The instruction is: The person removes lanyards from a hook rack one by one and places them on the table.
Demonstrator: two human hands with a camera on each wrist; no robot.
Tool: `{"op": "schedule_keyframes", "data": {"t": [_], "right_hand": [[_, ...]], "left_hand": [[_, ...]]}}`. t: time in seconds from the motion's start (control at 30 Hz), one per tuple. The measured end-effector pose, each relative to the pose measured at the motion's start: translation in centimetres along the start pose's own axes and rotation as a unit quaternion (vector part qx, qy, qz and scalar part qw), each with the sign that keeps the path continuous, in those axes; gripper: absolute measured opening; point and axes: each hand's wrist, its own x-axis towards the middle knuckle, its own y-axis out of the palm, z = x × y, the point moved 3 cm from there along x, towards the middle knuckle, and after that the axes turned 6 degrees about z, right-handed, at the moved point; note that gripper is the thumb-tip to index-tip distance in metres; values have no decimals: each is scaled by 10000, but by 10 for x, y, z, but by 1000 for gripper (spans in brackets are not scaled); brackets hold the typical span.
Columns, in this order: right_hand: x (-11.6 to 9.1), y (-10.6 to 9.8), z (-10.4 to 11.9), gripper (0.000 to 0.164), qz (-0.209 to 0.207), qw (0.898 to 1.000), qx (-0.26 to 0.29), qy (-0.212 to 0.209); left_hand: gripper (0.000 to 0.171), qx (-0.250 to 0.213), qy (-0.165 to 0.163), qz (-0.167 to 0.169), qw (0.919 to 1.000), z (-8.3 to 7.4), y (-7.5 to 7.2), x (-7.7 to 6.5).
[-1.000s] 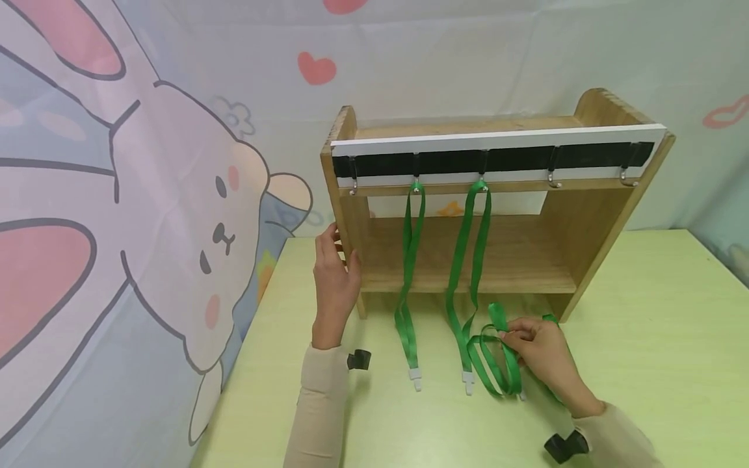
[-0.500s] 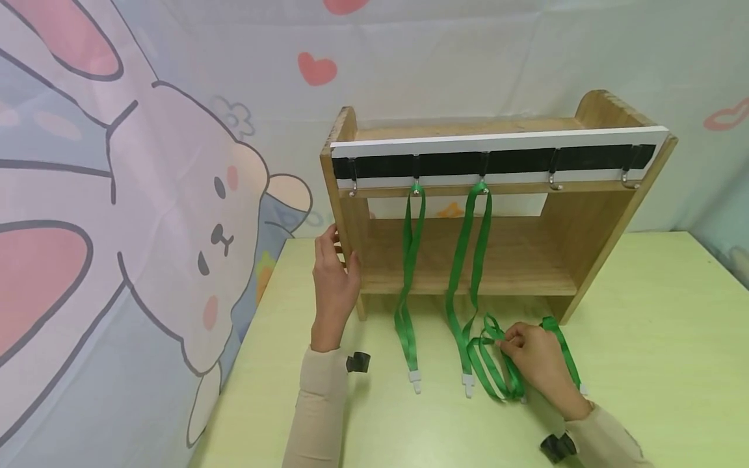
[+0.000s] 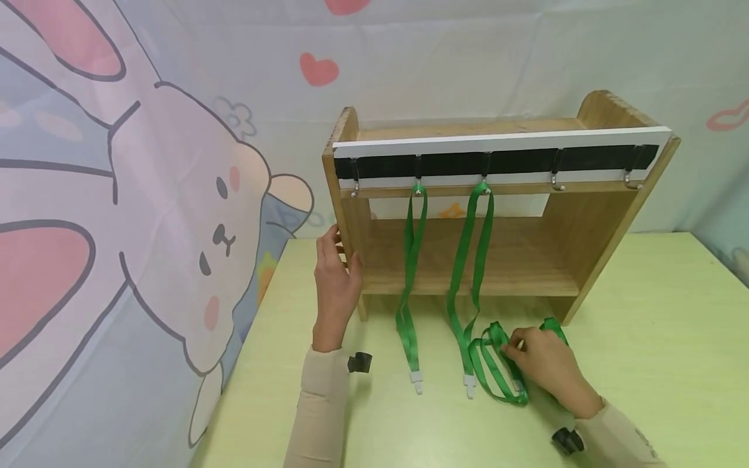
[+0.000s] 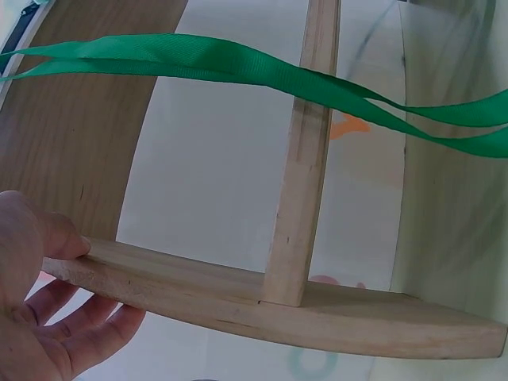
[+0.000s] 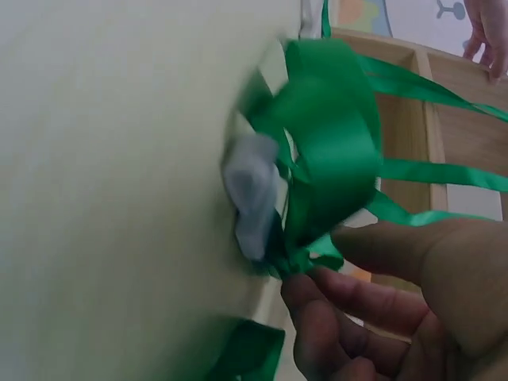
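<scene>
Looks forward and down from the head toward the far edge of the table [image 3: 655, 305], taking in the whole shelf [image 3: 529, 257]. From the left wrist, close, tipped sideways, faces the shelf's left side. From the right, likewise, looks past a very near lanyard [image 5: 337, 151] to the left hand [image 5: 490, 30], shared by all three.

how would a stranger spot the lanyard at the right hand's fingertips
Find the wooden shelf on the pale table; look in front of its right half. There the right hand pinches a loosely coiled green lanyard. Being pinched sets it apart from the two hanging lanyards and the partly hidden lanyard right of the hand.
</scene>
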Motion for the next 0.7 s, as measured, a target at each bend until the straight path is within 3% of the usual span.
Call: {"op": "schedule_keyframes", "data": {"t": [0.17,0.3,0.53,0.7], "right_hand": [[4,-10,3,12,94,9998,12,-199],[8,-22,9,14,-84,9994,88,-326],[14,-45,28,9,-694,9961,244,-487],[16,-66,45,13,-1392,9858,603,-718]], "left_hand": [[51,10,49,-19,10000,0,0,1],[51,21,55,-1,10000,0,0,0],[51,29,65,-1,10000,2,1,0],[51,24,75,-9,10000,2,1,1]]}}
